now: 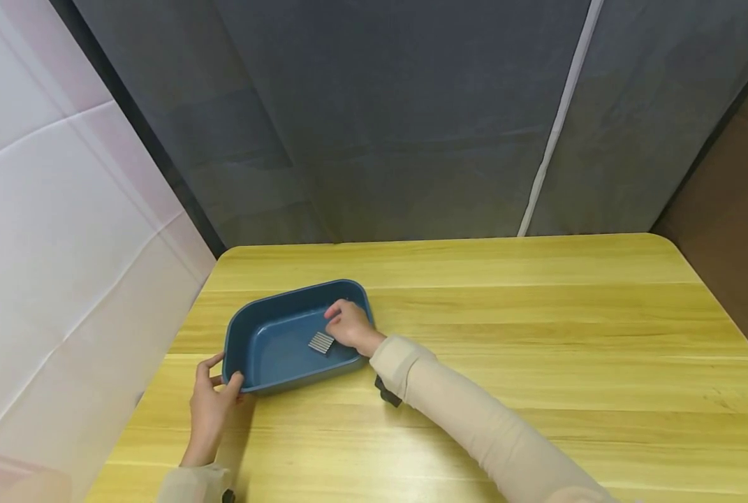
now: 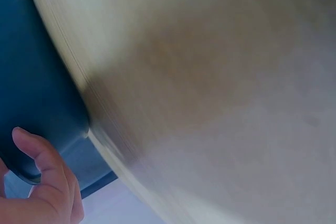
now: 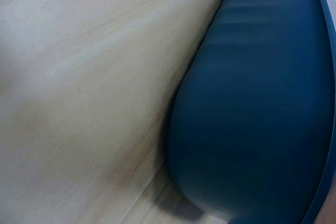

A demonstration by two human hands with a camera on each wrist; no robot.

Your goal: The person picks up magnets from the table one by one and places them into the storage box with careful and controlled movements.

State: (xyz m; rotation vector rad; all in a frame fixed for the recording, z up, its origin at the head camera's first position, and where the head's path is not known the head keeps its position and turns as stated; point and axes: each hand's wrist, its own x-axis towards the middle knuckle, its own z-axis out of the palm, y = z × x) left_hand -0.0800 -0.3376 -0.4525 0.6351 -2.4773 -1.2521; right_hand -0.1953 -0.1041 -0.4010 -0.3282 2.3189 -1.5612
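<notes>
A deep blue rectangular basin (image 1: 286,349) with rounded corners stands on the left part of the table. My left hand (image 1: 213,402) grips its near left corner, thumb over the rim; the left wrist view shows this hand (image 2: 50,182) against the basin's outer wall (image 2: 37,66). Inside the basin lies a small silver block of parallel rods (image 1: 321,342), near its right end. Over the right end is my right hand (image 1: 351,326), reaching in beside the block, thumb and forefinger apart with nothing seen between them. Its other fingers are hidden. The right wrist view shows mostly the basin's wall (image 3: 247,108).
The yellow wood-grain table (image 1: 537,349) extends to the right of the basin. Behind its far edge hangs a dark grey curtain (image 1: 380,140). A white sheet (image 1: 66,244) closes off the left side, and a brown panel (image 1: 726,195) the right.
</notes>
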